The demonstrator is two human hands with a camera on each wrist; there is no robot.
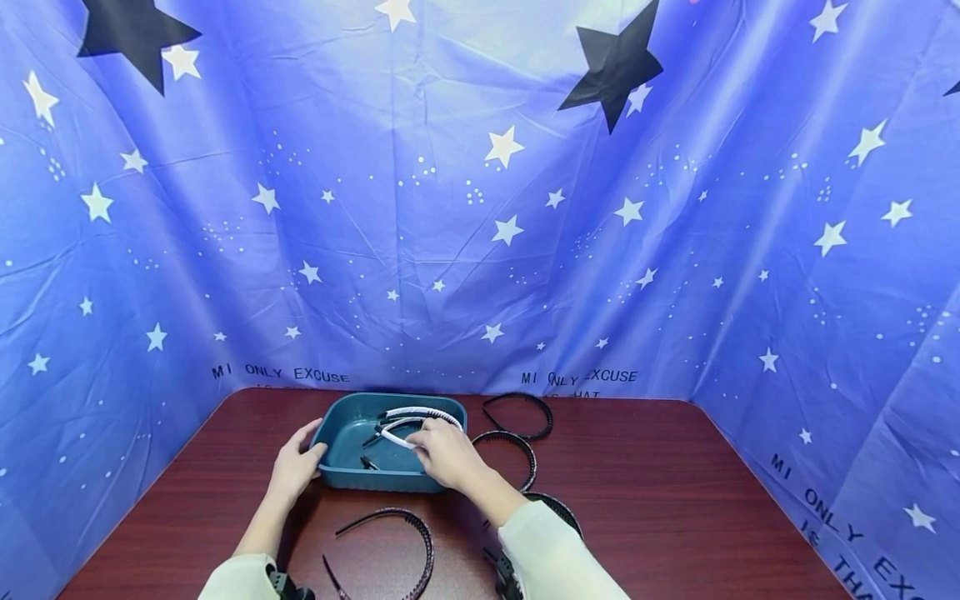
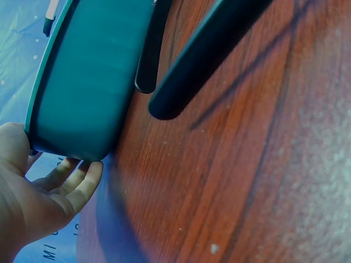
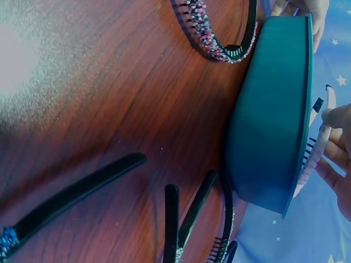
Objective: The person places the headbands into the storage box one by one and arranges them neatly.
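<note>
A teal plastic bin stands near the back of the table, left of the middle. My left hand grips its left end, thumb at the rim and fingers against the outer wall. My right hand reaches over the bin's right part and pinches a white headband with inner teeth between thumb and fingers. Another white band arc shows behind it, close to the far rim. A small dark tip shows on the bin's floor.
Right of the bin, a black headband, a toothed one and a third partly under the right sleeve lie in a row. A glittery headband lies in front. A blue starry cloth hangs behind the table.
</note>
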